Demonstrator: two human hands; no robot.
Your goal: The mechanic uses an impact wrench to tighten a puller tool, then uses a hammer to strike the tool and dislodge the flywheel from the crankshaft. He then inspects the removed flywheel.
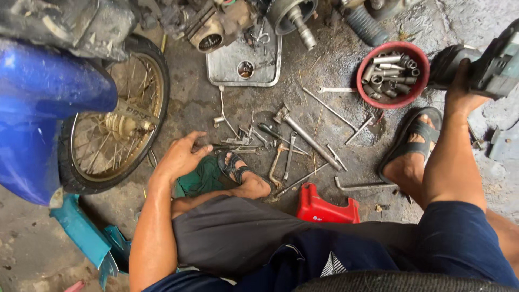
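My left hand (pixel 181 156) reaches down to the oily concrete floor, its fingers spread over a dark tool (pixel 230 147) among several scattered wrenches and drivers (pixel 292 146). Whether it grips that tool I cannot tell. My right hand (pixel 462 89) is raised at the right edge and holds a dark grey power tool (pixel 494 65) beside a red bowl (pixel 417 92) full of sockets. I sit low, with sandalled feet (pixel 240 170) on the floor.
A blue motorbike's spoked wheel (pixel 111 127) stands at the left. A metal tray (pixel 246 67) and engine parts lie at the top. A red plastic stool (pixel 324 208) sits between my legs. A teal panel (pixel 86 232) lies at lower left.
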